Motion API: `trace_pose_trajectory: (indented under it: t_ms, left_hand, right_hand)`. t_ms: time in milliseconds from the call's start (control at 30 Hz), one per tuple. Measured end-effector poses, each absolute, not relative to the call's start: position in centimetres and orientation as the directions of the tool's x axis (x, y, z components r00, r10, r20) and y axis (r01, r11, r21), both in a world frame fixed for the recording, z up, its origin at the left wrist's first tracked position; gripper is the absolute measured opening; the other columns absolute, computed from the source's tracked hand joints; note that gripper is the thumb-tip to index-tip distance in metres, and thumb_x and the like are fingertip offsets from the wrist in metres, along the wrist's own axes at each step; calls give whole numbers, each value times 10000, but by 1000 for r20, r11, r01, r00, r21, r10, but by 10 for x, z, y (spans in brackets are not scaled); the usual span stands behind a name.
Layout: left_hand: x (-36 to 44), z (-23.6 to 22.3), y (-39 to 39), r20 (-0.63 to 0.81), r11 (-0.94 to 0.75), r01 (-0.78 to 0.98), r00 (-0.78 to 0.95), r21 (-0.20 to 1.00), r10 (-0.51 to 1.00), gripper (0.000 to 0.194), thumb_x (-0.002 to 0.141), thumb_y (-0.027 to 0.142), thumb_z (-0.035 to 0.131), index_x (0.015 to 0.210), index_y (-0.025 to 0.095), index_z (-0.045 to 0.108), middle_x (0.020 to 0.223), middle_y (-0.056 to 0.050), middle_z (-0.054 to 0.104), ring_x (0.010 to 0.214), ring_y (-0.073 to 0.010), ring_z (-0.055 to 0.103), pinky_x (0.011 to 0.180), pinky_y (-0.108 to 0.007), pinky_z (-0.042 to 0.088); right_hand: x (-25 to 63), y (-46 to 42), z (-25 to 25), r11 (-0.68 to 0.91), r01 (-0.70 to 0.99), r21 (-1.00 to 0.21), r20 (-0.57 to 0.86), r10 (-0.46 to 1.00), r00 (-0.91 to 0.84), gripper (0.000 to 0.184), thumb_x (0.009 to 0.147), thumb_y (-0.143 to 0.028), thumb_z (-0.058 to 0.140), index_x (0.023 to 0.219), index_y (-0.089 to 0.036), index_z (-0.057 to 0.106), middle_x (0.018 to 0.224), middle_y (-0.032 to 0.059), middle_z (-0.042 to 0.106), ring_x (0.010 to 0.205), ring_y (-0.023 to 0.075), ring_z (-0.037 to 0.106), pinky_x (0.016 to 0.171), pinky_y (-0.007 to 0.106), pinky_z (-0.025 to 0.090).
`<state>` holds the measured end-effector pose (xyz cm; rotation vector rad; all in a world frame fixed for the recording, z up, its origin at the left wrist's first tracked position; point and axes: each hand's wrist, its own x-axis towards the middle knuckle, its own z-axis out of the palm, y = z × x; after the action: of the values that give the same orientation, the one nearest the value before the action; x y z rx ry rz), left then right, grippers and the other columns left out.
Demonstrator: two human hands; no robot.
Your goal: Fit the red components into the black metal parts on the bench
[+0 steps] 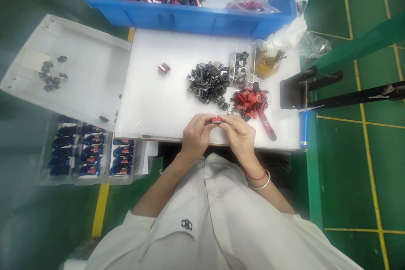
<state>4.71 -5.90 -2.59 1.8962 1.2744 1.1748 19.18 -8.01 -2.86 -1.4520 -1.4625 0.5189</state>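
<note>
A small red and black plastic part (217,120) is pinched between the fingertips of my left hand (196,134) and my right hand (238,136), just above the front edge of the white table. Both hands are closed on it, and the fingers cover its ends. Beyond them lies a heap of black parts (209,82). To its right is a pile of red parts (251,100), with a red utility knife (267,125) beside it. One red and black piece (163,68) rests alone on the left of the white tabletop (152,105).
A blue bin (190,21) holding many red and black pieces stands at the back. On the left are a white tray (91,67) with black bits and a clear box (106,177) of dark blue items. A black metal bracket (292,93) juts in at right.
</note>
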Motion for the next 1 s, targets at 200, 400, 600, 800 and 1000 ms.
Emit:
trace_pose_trajectory:
  t_ms: [200, 400, 600, 800, 1000]
  left_hand:
    - [46, -29, -58, 384, -429, 413, 193, 803, 903, 177, 989, 331, 494, 973, 198, 610, 893, -47, 706, 816, -155, 664, 739, -284, 531]
    - [46, -31, -59, 410, -447, 403, 179, 799, 894, 130, 981, 292, 514, 956, 198, 600, 873, -35, 698, 804, -147, 655, 726, -270, 515]
    - [45, -30, -60, 372, -408, 370, 168, 834, 913, 125, 977, 281, 524, 955, 197, 613, 885, -31, 704, 819, -147, 660, 739, -269, 515]
    - [41, -21, -58, 311, -378, 315, 243, 871, 919, 126, 975, 279, 532, 1010, 202, 625, 961, -35, 709, 858, -137, 657, 773, -262, 528]
    - [38, -22, -59, 391, -459, 355, 250, 814, 886, 163, 975, 312, 531, 1036, 199, 632, 1001, -61, 701, 958, -167, 639, 823, -302, 525]
  right_hand:
    - [188, -82, -25, 240, 542, -805, 364, 922, 132, 141, 944, -296, 606, 953, -261, 742, 882, 23, 756, 842, 196, 695, 785, 345, 589]
    - [186, -83, -22, 245, 594, -766, 369, 925, 95, 157, 969, -305, 562, 951, -252, 709, 868, 26, 735, 825, 197, 671, 769, 342, 565]
    - [185, -84, -21, 276, 598, -752, 402, 912, 85, 124, 962, -273, 581, 964, -233, 698, 874, 32, 725, 806, 184, 650, 757, 319, 549]
    - [191, -86, -18, 305, 639, -706, 448, 891, 69, 119, 965, -273, 580, 989, -219, 684, 878, 37, 717, 818, 184, 655, 759, 323, 550]
    - [192, -88, -14, 375, 650, -661, 498, 867, 6, 88, 963, -234, 584, 1019, -211, 648, 906, 47, 712, 852, 186, 646, 778, 331, 539]
